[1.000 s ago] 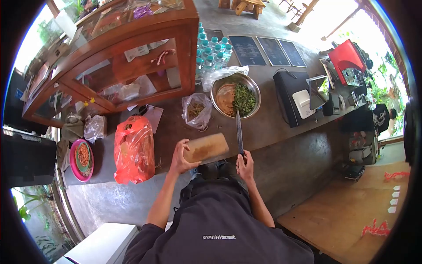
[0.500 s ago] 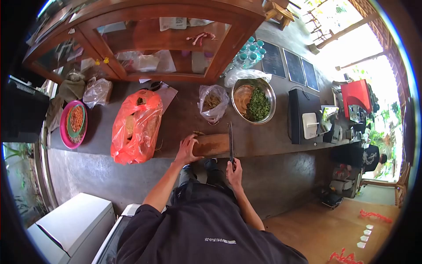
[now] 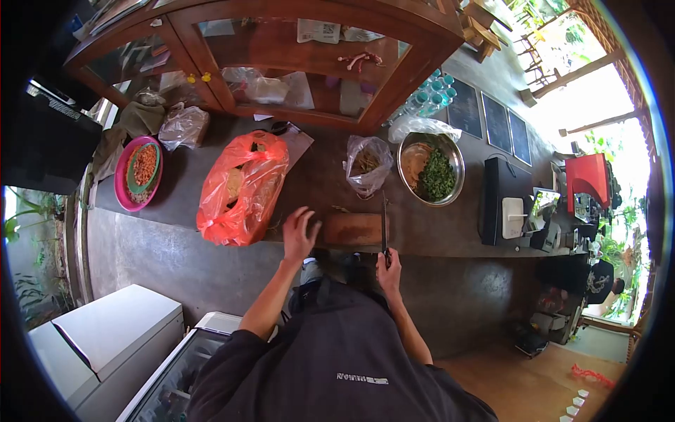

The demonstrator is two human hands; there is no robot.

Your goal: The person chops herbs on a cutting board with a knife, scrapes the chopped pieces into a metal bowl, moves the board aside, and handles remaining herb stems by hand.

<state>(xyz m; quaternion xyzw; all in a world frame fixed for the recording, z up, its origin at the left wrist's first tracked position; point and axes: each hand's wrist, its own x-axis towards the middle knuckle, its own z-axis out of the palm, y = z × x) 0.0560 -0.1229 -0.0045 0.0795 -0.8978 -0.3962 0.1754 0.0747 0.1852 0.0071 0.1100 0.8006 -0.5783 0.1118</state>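
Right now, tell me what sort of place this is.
Probably a small eatery or café, seen at its food counter: a glass-fronted wooden cabinet, clustered capped bottles and a metal bowl of leafy greens suggest it.

The person wears a loose, nearly black T-shirt [image 3: 316,344] with 2 short sleeves [image 3: 228,366] that stop near the elbows. It has 1 small, pale print [image 3: 362,378], too tiny to read. The trousers [image 3: 312,274] look dark grey and are mostly hidden.

The right hand [image 3: 389,271] partly hides the knife handle [image 3: 387,255]; the upper edge crops the cabinet [image 3: 274,58]; shirt lettering [image 3: 362,378] is unreadable.
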